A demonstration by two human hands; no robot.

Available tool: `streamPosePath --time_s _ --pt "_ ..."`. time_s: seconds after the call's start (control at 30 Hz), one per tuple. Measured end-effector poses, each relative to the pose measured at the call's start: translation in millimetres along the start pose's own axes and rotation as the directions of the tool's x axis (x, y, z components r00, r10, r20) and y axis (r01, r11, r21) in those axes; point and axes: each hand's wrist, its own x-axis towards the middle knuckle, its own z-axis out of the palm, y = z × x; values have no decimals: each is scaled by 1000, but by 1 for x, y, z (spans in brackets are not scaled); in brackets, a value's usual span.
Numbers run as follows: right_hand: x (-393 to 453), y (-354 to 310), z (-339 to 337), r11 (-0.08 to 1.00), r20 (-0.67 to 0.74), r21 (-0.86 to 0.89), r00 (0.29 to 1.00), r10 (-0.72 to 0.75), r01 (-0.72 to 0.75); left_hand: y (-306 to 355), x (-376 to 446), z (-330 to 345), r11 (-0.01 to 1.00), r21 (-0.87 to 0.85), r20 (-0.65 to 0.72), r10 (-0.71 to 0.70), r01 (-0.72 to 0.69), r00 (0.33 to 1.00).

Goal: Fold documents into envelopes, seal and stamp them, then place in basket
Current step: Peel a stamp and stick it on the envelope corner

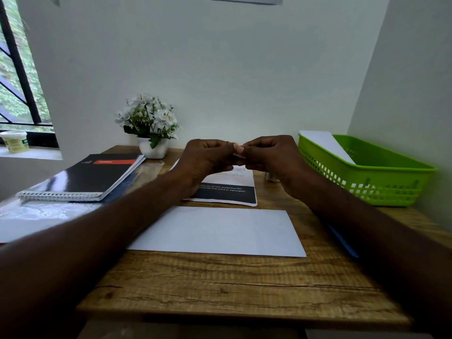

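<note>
Forearms reach in from the table's near edge, over a white envelope lying flat near the middle. Both hands hover above a printed sheet behind it: left hand and right hand, fingers curled, pinch one small pale piece between them, probably a stamp or sticker being peeled. Advice: keep the pinch light, separate backing at one corner, then set it squarely in an envelope corner. Green basket sits at the far right corner, holding one white envelope. Legible on the sheet: "protective film", "tool (card or squeegee)". Notebook label unreadable.
</note>
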Motion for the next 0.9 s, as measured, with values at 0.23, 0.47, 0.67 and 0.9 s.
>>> streamPosePath --time_s 0.23,0.47,0.67,0.9 --pt "-2 -3 -2 999 -11 48 1000 18 -17 4 -5 6 1000 -21 -51 10 -11 999" --pt "-4 -3 -4 997 20 57 998 55 -56 2 -1 2 1000 -30 -29 5 -6 1000" --pt "-4 -4 -7 996 58 11 994 91 -91 -3 3 0 999 -34 95 -36 39 995" --pt "-3 -7 -7 982 57 63 983 172 -176 1 2 5 1000 -12 51 29 -28 998"
